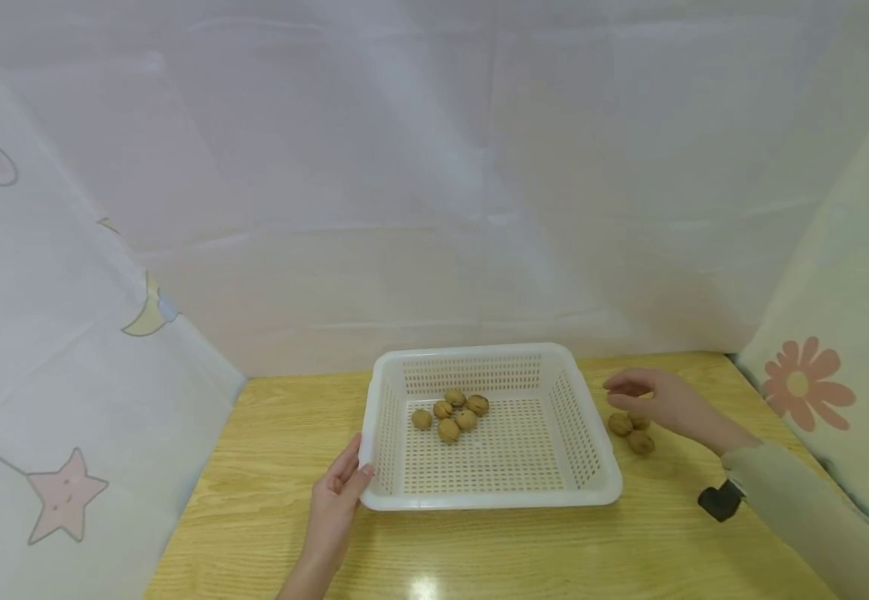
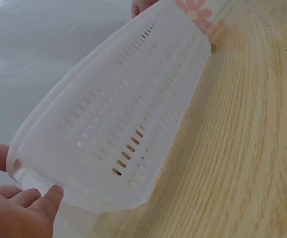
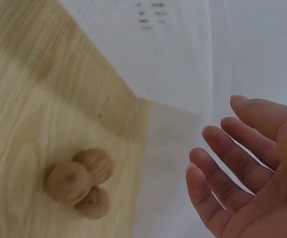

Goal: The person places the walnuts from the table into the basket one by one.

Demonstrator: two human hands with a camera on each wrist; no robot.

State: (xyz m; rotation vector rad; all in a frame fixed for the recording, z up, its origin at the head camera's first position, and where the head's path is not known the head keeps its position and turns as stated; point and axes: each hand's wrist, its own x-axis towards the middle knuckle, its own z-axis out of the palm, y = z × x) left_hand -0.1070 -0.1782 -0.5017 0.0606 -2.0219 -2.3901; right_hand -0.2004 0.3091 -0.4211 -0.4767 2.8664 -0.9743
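Note:
A white plastic basket (image 1: 479,498) with slotted walls stands on the table, several walnuts (image 1: 466,419) lying toward the left of its floor. At its left end, my left hand (image 1: 335,496) grips the rim; the left wrist view shows the fingertips (image 2: 54,194) at the edge of the basket (image 2: 98,129). My right hand (image 1: 662,403) hovers past the basket's right side with nothing in it, fingers loosely bent and spread from the thumb. Below it, 3 walnuts (image 1: 640,442) sit clustered on the table, partly covered by the hand in the head view. The right wrist view shows these walnuts (image 3: 70,182) fully.
The light wooden table (image 1: 269,467) reaches back to a pale hanging cloth (image 1: 434,208). Printed cloths flank it, one with a star (image 1: 67,496) at left and one with a red flower (image 1: 797,383) at right. A dark wrist device (image 1: 721,501) hangs at the right sleeve.

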